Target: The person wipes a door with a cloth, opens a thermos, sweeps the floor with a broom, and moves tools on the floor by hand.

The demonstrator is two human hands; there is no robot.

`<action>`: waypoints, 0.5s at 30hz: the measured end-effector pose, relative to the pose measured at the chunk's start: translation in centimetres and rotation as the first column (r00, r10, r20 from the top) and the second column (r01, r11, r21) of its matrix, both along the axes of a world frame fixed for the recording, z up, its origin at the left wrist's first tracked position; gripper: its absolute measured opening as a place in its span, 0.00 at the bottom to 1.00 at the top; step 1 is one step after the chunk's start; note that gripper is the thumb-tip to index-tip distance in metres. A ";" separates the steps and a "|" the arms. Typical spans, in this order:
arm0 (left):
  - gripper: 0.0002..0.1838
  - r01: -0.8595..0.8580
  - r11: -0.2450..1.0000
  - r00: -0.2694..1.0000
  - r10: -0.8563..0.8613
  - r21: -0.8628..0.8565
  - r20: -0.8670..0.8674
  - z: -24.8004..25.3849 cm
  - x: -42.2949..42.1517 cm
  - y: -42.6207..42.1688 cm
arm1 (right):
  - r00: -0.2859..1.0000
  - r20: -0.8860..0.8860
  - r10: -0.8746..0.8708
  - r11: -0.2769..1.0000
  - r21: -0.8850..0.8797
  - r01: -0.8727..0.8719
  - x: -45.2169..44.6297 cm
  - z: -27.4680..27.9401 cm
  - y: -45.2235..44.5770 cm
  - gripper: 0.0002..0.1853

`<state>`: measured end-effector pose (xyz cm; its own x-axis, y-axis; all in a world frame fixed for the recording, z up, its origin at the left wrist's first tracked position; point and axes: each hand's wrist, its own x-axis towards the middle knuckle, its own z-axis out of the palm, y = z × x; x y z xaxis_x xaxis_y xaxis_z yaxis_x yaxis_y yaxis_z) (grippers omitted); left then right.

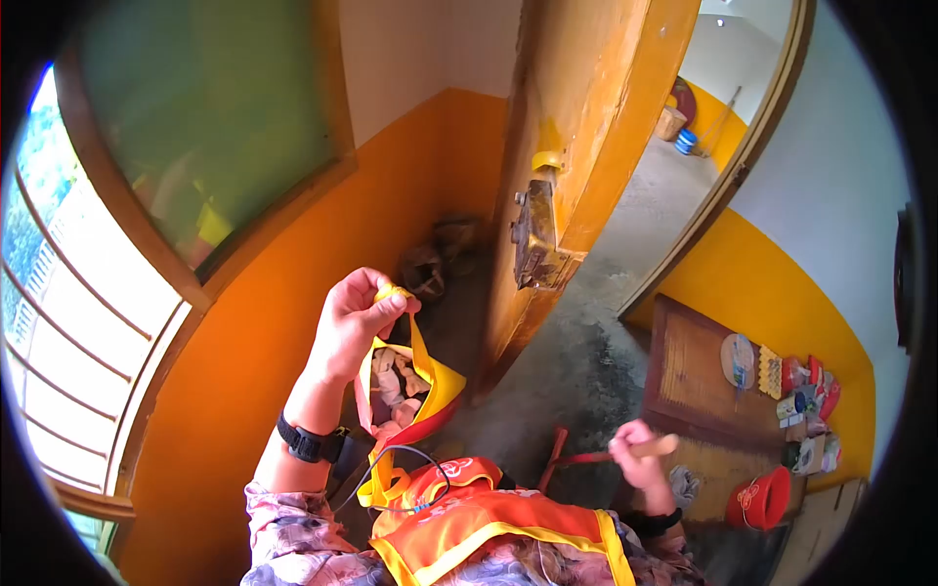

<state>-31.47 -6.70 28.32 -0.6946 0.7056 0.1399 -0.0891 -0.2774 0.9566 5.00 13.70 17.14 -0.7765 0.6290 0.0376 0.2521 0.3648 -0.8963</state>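
My left hand is closed on the yellow strap of a red and yellow bag. The bag hangs open below it, with crumpled pale pieces inside. Low on the right, my right hand is wrapped round a hammer, whose pale wooden handle end points right and whose red shaft and head lie to the left. Between my hands and the wooden door there is a gap. A worn metal lock and a yellow piece are on the door.
An orange wall and a barred window are on the left. Dark items lie in the corner. At right stands a wooden table with cans and packets, near a red bucket. Beyond the doorway is another room.
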 end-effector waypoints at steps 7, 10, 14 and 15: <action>0.07 0.019 0.999 1.000 -0.020 -0.035 -0.019 -1.0 -2.1 0.2 | 0.912 -0.346 -0.222 0.958 -0.250 0.138 -2.5 0.9 3.3 0.02; 0.08 0.075 0.992 0.997 -0.075 -0.104 0.006 -0.6 -2.6 0.4 | 0.918 -0.332 -0.217 0.964 -0.224 0.147 -4.1 -0.7 3.5 0.01; 0.11 0.050 0.983 0.979 -0.083 -0.176 -0.188 0.1 -2.7 1.2 | 0.920 -0.307 -0.243 0.953 -0.253 0.168 -5.3 -0.6 3.4 0.02; 0.12 0.014 0.966 0.945 -0.097 -0.258 -0.311 0.5 -2.8 1.4 | 0.913 -0.329 -0.243 0.952 -0.263 0.159 -5.4 0.0 3.4 0.03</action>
<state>-34.31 -5.26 28.79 -0.6016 0.7822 0.1618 0.2235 -0.0296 0.9743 -0.44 17.12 17.13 -0.5944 0.7945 0.1241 -0.0494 0.1180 -0.9918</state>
